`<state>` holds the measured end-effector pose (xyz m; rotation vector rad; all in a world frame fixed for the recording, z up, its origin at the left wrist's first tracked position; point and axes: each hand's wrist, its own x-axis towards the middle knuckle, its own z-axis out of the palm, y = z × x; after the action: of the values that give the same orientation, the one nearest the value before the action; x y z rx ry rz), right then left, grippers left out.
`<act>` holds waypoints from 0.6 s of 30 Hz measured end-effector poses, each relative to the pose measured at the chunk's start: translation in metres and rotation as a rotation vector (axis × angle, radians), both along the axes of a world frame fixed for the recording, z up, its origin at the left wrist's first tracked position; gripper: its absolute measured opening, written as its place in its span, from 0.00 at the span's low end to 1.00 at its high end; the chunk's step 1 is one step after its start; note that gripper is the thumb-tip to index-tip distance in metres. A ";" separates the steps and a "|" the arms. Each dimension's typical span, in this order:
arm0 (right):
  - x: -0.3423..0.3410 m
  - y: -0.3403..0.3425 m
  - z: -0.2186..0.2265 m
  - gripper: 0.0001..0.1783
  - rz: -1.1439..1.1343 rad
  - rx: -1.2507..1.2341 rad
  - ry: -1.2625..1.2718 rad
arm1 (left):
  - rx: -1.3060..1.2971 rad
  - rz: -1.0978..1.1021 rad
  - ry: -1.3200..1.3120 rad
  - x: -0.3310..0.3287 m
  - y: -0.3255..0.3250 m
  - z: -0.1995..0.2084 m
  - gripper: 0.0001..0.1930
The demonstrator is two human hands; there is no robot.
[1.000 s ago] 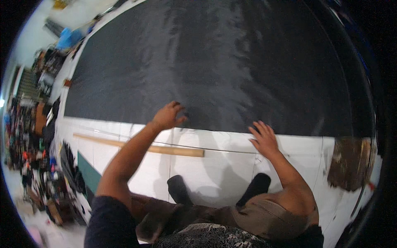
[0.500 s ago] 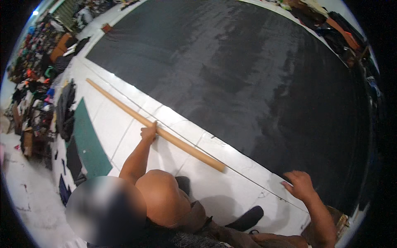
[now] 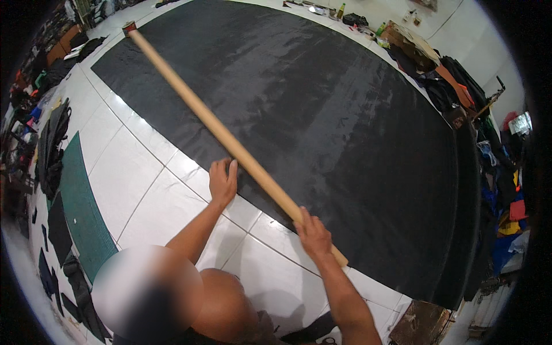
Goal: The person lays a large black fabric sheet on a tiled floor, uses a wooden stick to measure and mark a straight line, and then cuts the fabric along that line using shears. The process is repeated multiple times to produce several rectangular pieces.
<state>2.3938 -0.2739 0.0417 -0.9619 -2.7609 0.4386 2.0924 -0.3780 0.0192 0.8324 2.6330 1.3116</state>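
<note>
The tube [image 3: 230, 141] lies slantwise across the dark sheet [image 3: 322, 115], its near end at the sheet's edge and its far end close to a small block [image 3: 130, 26]. The right hand [image 3: 313, 233] lies over the tube toward that near end; whether it grips or only presses, I cannot tell. The left hand [image 3: 223, 183] is loose, fingers spread just beside the tube; the angle hides whether they touch it.

Being round, the tube could roll if the right hand eases off. Held so near one end, it could also swing, its long far part knocking the block or dragging the sheet into creases. Its slant to the edge could make any rolling run crooked. The near end could slip onto the smooth floor [image 3: 129, 172].
</note>
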 end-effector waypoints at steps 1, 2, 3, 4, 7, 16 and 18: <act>-0.004 0.008 0.002 0.29 -0.018 -0.013 -0.023 | -0.038 0.043 0.150 -0.026 0.007 -0.009 0.28; -0.006 0.015 0.005 0.29 -0.035 -0.031 -0.056 | -0.083 0.085 0.289 -0.043 0.009 -0.022 0.30; -0.007 0.024 0.009 0.28 -0.061 -0.038 -0.098 | -0.200 0.072 0.357 -0.055 0.011 -0.034 0.33; -0.015 0.028 0.009 0.28 -0.039 -0.009 -0.092 | -0.318 0.057 0.427 -0.068 0.010 -0.043 0.35; -0.027 0.046 -0.001 0.28 -0.027 0.053 -0.167 | -0.482 0.006 0.409 -0.063 0.022 -0.060 0.41; -0.112 0.136 -0.026 0.26 -0.172 0.057 -0.116 | -0.446 -0.034 0.431 -0.058 0.027 -0.065 0.42; -0.124 0.158 -0.026 0.26 -0.277 0.076 -0.167 | -0.458 -0.027 0.439 -0.059 0.024 -0.064 0.42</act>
<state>2.2697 -0.1160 0.0154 -1.3930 -2.7028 0.2169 2.0338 -0.3535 -0.0448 1.1678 3.0435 0.5094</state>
